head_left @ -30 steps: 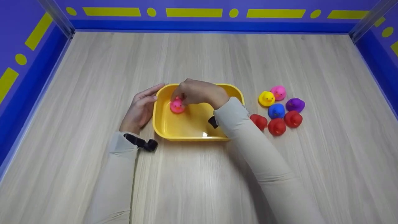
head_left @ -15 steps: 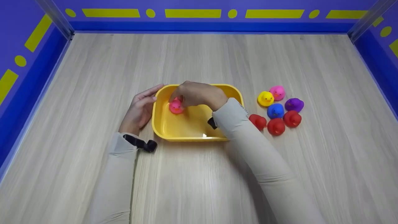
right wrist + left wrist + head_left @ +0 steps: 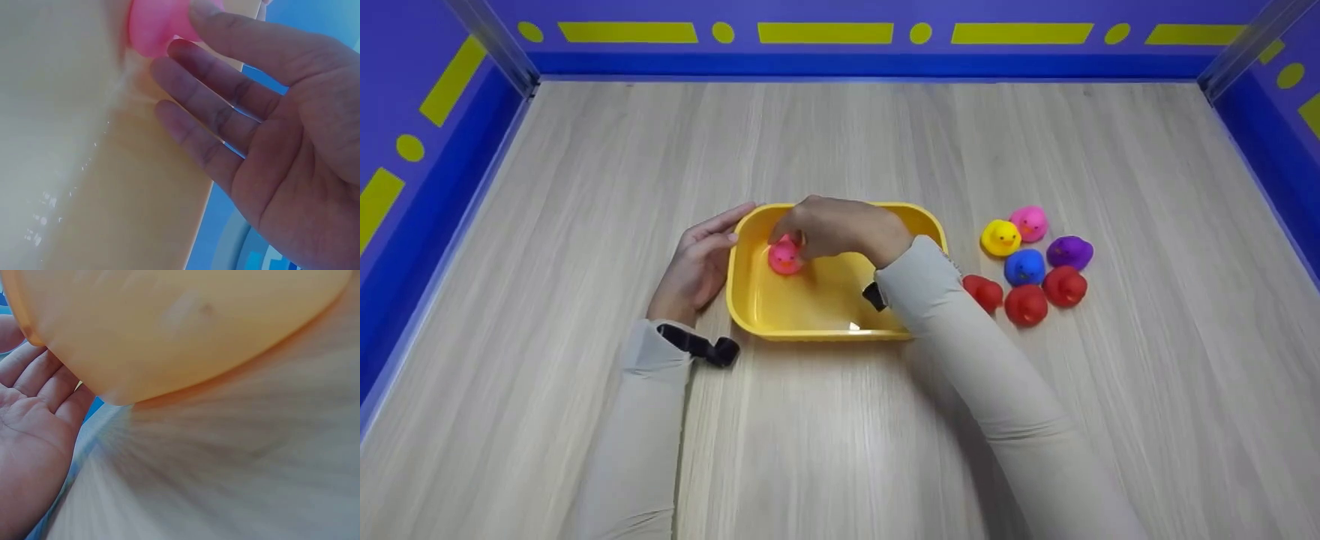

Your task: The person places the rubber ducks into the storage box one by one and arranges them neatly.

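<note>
Inside a yellow plastic tub (image 3: 750, 300), toward its left end, my right hand (image 3: 840, 229) pinches a pink rubber duck (image 3: 785, 260) close over the floor. Seen from the right wrist, the thumb presses on the pink duck (image 3: 163, 25), while several fingers (image 3: 191, 93) of the right hand extend straight below it. The index finger is mostly hidden there. My left hand (image 3: 697, 259) rests against the outside of the tub's left wall, thumb tip at the rim. In the left wrist view its fairly straight fingers (image 3: 50, 379) lie along the tub wall (image 3: 169, 337).
Right of the tub sits a group of rubber ducks: a yellow duck (image 3: 1001, 238), another pink duck (image 3: 1030, 223), a purple duck (image 3: 1069, 253), a blue duck (image 3: 1025, 268) and several red ducks (image 3: 1026, 306). Blue patterned walls (image 3: 840, 64) border the wooden table (image 3: 840, 435).
Almost nothing moves. The right hand stays at the pink duck in the tub's left end and the left hand stays at the wall. The whole head view shifts very slightly.
</note>
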Action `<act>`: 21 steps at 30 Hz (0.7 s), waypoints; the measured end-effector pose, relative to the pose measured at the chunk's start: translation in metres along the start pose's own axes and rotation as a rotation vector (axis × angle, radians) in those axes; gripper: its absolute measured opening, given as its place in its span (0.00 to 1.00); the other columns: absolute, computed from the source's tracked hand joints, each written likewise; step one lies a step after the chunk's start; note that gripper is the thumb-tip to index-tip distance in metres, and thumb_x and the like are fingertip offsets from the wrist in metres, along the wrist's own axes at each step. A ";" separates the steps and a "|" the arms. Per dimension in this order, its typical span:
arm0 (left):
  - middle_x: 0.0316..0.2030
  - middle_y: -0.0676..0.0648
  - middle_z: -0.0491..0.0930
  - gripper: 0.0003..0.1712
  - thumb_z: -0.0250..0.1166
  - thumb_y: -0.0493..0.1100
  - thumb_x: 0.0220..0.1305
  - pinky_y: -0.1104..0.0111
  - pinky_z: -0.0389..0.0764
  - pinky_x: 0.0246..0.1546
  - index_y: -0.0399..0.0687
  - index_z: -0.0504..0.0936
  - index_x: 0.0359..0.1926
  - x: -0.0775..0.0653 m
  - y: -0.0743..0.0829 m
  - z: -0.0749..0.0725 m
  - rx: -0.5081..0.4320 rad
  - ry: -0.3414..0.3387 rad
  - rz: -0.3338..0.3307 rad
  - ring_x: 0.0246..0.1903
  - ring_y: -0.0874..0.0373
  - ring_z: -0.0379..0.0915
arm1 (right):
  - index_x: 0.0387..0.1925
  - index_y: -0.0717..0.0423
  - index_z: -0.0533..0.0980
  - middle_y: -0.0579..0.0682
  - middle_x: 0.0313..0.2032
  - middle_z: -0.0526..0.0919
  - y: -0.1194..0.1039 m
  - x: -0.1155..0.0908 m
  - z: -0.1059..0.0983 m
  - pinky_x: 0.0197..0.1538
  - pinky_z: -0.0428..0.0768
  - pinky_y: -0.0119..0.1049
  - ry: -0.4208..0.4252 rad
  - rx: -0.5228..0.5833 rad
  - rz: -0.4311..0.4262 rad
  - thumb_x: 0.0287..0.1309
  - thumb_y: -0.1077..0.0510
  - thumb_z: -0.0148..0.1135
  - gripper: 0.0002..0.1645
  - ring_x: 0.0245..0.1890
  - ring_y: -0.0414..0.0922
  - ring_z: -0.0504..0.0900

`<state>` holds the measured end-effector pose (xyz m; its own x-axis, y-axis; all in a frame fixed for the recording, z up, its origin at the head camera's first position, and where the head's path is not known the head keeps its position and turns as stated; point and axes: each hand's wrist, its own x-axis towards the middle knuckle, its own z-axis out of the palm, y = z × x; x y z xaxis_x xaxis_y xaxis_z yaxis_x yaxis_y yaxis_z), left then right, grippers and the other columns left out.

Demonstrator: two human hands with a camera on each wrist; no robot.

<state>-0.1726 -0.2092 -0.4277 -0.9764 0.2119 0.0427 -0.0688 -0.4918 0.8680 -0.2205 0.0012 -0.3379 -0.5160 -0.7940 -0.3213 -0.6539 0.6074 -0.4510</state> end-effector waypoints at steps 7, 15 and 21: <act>0.54 0.49 0.80 0.24 0.50 0.28 0.62 0.68 0.75 0.59 0.38 0.77 0.58 0.000 0.000 0.000 0.011 -0.010 0.003 0.56 0.57 0.74 | 0.56 0.50 0.78 0.48 0.45 0.83 -0.002 -0.006 -0.006 0.52 0.80 0.36 0.017 -0.016 -0.008 0.58 0.58 0.65 0.22 0.43 0.46 0.78; 0.54 0.48 0.79 0.25 0.48 0.27 0.62 0.68 0.76 0.58 0.35 0.76 0.59 0.001 -0.001 0.000 -0.010 -0.009 -0.004 0.56 0.57 0.74 | 0.58 0.51 0.77 0.51 0.46 0.82 -0.006 -0.017 -0.016 0.52 0.79 0.37 0.041 -0.037 0.001 0.57 0.60 0.66 0.25 0.45 0.47 0.77; 0.54 0.47 0.80 0.25 0.48 0.26 0.62 0.68 0.75 0.60 0.38 0.78 0.57 0.001 0.000 0.001 -0.015 0.003 -0.009 0.56 0.57 0.74 | 0.59 0.50 0.77 0.52 0.51 0.82 -0.009 -0.030 -0.024 0.54 0.80 0.38 0.064 -0.054 -0.003 0.57 0.61 0.65 0.26 0.48 0.47 0.78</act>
<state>-0.1734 -0.2082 -0.4276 -0.9763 0.2139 0.0329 -0.0810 -0.5023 0.8609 -0.2124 0.0207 -0.3045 -0.5475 -0.7938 -0.2649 -0.6832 0.6068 -0.4062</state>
